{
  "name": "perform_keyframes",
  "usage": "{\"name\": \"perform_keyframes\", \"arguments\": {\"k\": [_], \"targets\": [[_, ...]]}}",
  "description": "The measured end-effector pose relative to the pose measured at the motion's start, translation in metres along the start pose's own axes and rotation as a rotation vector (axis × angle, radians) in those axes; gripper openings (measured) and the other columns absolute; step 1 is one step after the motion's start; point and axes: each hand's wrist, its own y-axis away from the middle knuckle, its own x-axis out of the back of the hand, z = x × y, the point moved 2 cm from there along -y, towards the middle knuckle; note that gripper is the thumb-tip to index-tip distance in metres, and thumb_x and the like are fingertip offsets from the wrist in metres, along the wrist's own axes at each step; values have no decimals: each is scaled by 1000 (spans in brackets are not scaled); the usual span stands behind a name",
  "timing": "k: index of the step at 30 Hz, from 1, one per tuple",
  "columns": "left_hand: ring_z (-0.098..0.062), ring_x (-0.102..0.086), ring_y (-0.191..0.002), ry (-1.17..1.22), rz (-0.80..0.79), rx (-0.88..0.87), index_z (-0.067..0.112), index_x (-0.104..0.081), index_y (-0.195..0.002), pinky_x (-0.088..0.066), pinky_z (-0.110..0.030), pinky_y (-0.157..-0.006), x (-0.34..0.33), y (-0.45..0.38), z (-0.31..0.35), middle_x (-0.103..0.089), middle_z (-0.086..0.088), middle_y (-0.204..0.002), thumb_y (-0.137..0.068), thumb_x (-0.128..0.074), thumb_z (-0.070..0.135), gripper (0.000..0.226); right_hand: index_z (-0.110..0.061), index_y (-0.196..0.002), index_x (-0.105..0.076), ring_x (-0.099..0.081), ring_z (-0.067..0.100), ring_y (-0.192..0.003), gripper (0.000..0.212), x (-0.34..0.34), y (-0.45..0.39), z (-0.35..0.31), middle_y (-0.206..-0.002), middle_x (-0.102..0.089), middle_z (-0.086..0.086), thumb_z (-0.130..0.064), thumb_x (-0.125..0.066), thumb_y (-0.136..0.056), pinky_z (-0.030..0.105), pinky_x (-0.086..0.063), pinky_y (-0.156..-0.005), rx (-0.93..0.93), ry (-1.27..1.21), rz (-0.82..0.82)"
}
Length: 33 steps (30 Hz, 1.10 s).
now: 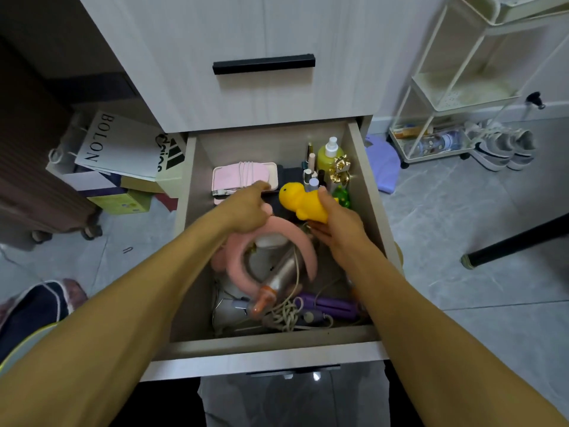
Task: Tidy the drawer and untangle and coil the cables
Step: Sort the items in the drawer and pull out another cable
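An open wooden drawer is pulled out below me. My left hand grips the top of a pink fluffy headband in the drawer's middle. My right hand holds a yellow rubber toy above the drawer. A tangled beige cable lies at the front, beside a purple device and a metallic bottle. A white cable is wound over a pink pad at the back left.
Bottles, including a yellow spray bottle, stand in the back right corner with a gold bow and a green toy. A closed drawer with a black handle is above. Bags and boxes lie left, a white cart right.
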Motion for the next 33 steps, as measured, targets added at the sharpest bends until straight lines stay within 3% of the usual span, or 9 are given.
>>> {"name": "perform_keyframes", "arguments": {"k": [2, 5, 9, 13, 16, 21, 25, 29, 33], "targets": [[-21, -60, -110, 84, -16, -6, 23, -25, -152, -47, -30, -94, 2, -7, 6, -66, -3, -120, -90, -54, 10, 70, -16, -97, -64, -68, 23, -84, 33, -8, -5, 3, -93, -69, 9, -47, -65, -86, 37, -56, -77, -21, 67, -8], [-18, -60, -106, 374, -58, 10, 31, -52, -134, -51, -35, -96, 0, -12, 16, -65, -3, -124, -84, -66, 11, 56, -12, -86, -69, -62, 23, -71, 15, -19, -7, 8, -80, -70, 11, -26, -62, -89, 33, -49, -65, -20, 172, -92], [-16, -57, -113, 249, 9, -2, 27, -56, -134, -46, -29, -96, -13, -23, 11, -59, 3, -128, -83, -73, 30, 55, -14, -90, -64, -61, 24, -78, 5, -14, -7, 13, -87, -68, 11, -13, -62, -86, 34, -48, -67, 78, 267, -33], [-15, -61, -100, 239, -34, -9, 33, -65, -116, -50, -24, -86, -14, -23, -2, -63, 0, -118, -83, -73, 25, 34, -26, -133, -47, -63, 25, -98, 48, -5, -13, 14, -113, -61, 6, -11, -54, -88, 41, -57, -83, 135, 319, -38], [-9, -58, -88, 248, -52, -32, 31, -66, -119, -46, -8, -68, -13, -21, -3, -62, -1, -112, -91, -64, 14, 33, -23, -120, -58, -67, 33, -96, 39, -9, -17, 15, -110, -66, 13, -2, -48, -89, 49, -56, -85, 103, 267, -85], [-16, -60, -99, 357, 5, -75, 16, -66, -121, -49, -30, -93, -15, -15, 1, -67, -14, -117, -92, -64, 9, 30, -18, -90, -69, -66, 37, -97, 27, -16, -17, 18, -99, -70, 19, 2, -52, -86, 52, -53, -87, 57, 211, -138], [-11, -58, -110, 160, 82, -150, 21, -72, -114, -44, -27, -98, -22, -16, 7, -67, 3, -118, -92, -66, 23, 23, -11, -96, -73, -66, 42, -99, 21, -15, -17, 17, -96, -72, 20, -2, -60, -83, 57, -51, -89, 97, 230, -187], [-15, -55, -119, 110, 95, -138, 19, -63, -129, -41, -28, -101, -26, -19, 10, -62, 0, -130, -94, -62, 27, 36, -15, -99, -72, -64, 31, -89, 26, -11, -23, 15, -99, -70, 21, 1, -55, -86, 46, -52, -83, 128, 242, -165], [-16, -53, -122, 95, 84, -122, 20, -56, -136, -39, -29, -103, -27, -22, 7, -60, -1, -134, -96, -58, 27, 41, -24, -74, -70, -63, 35, -97, 34, -14, -26, -1, -110, -63, 30, 3, -54, -87, 45, -48, -88, 184, 270, -123]]}}
